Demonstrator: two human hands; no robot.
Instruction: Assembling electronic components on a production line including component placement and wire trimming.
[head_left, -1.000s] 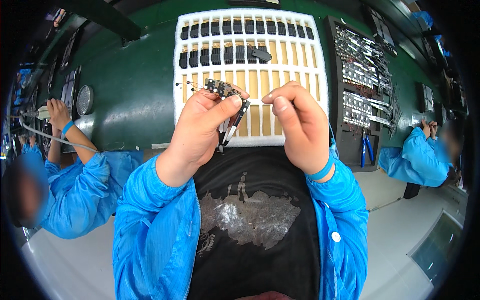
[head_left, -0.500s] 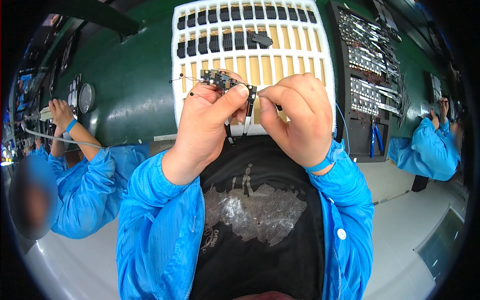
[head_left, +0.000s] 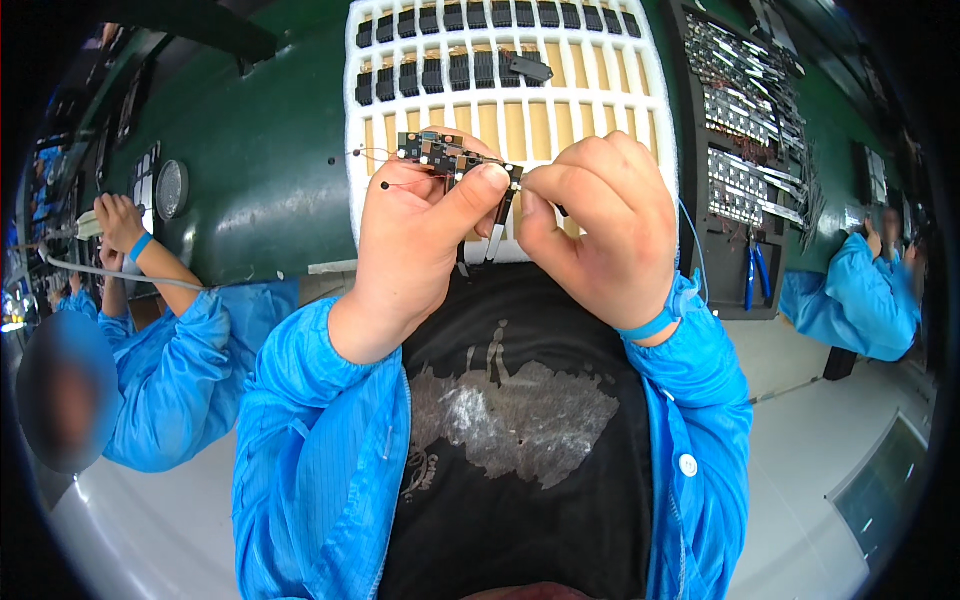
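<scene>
My left hand (head_left: 400,245) holds a small bunch of black circuit boards (head_left: 432,152) between thumb and fingers, above the near part of a white foam tray (head_left: 354,115). Thin wires with black bead-like ends stick out on the boards' left. Black and white strips (head_left: 497,235) hang below them. At the boards' right end my right hand (head_left: 610,215) is closed in a pinch, thumb against bent forefinger. Whatever lies between those fingertips is too small to make out. A blue band (head_left: 650,327) circles my right wrist.
Black blocks (head_left: 460,72) fill slots in the tray's far rows; one loose black piece (head_left: 531,68) lies across them. To the right, a dark tray (head_left: 722,255) holds many boards and blue-handled pliers (head_left: 757,272). A round dish (head_left: 173,190) stands left. Co-workers (head_left: 165,390) sit on both sides.
My right hand has shifted slightly right and stays pinched at the boards' end. The boards are tilted a little differently in my left hand. The whole view has shifted slightly.
</scene>
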